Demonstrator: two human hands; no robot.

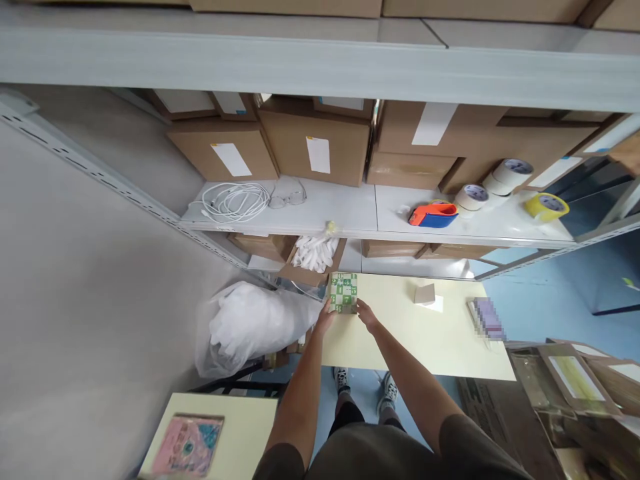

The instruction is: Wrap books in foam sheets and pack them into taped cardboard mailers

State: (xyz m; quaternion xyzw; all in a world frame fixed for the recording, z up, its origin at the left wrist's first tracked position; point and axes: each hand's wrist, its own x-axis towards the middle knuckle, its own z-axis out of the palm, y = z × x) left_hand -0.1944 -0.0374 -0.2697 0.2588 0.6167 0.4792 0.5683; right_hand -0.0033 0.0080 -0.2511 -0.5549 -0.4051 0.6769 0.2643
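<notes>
A small green and white patterned box (343, 291) is at the left end of the pale yellow table (400, 340), close to its back edge. My left hand (327, 316) touches the box at its lower left corner. At the lower right corner of the box is my right hand (367, 313), with its fingers along that side. The box sits between both hands, which hold it from the two sides. Farther right on the table stand a small beige box (425, 294) and a white paper (436, 304) beside it.
A shelf (330, 207) behind the table bears cartons (315, 143), a coiled white cable (237, 202), an orange and blue tape dispenser (434, 215) and tape rolls (547, 205). A white plastic bag (255, 323) bulges at the left. A purple item (487, 319) lies at the table's right end.
</notes>
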